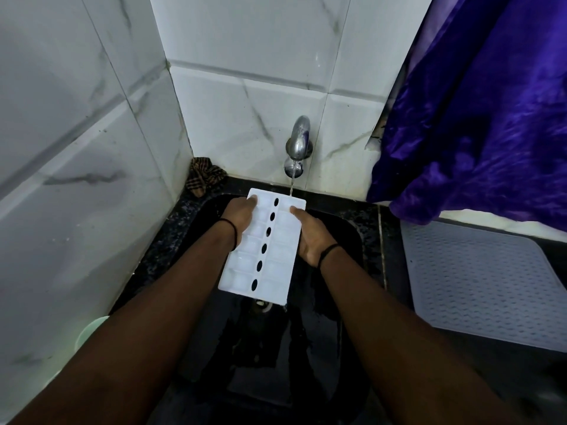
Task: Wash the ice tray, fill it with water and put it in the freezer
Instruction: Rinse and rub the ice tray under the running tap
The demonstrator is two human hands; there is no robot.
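Left hand (241,216) and right hand (310,233) grip the tray (264,250) by its long edges, fingers (252,200) curled over the rims. Tray sits over the black sink (352,237), far end under the running tap (299,139). Grey mat (478,280) on the worktop at right.

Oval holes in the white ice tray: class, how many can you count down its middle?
6, in a single line down the middle of the ice tray, between its two columns of cells, running from the tap end to the near end. The hands hide none.
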